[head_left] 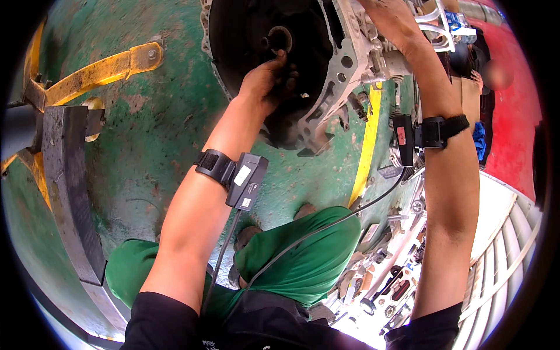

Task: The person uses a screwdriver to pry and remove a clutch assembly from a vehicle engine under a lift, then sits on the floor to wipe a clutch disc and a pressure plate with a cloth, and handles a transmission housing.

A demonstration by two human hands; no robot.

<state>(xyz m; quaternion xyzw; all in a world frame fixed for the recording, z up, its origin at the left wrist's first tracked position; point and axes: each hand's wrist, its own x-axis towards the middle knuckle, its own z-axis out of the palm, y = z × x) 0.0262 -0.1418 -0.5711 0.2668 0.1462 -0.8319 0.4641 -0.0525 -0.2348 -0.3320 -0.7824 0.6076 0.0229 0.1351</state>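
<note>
A gearbox (318, 125) with a wide, dark bell housing stands at the top of the head view, its open mouth toward me. My left hand (265, 81) reaches inside the housing. Its thumb points up at the round metal sleeve (280, 38) around the shaft in the middle, and seems to touch it. The other fingers curl in shadow; what they hold, if anything, is hidden. Along the gearbox's right side lies my right hand (388, 17), cut off by the upper edge, so its fingers do not show.
A yellow lift arm (108, 71) and dark steel post (73, 186) stand at left. A yellow line (367, 146) crosses the green floor. Loose metal parts (399, 286) lie at lower right. Cables (326, 220) run from my wrist devices. Another person's hand (477, 80) shows at right.
</note>
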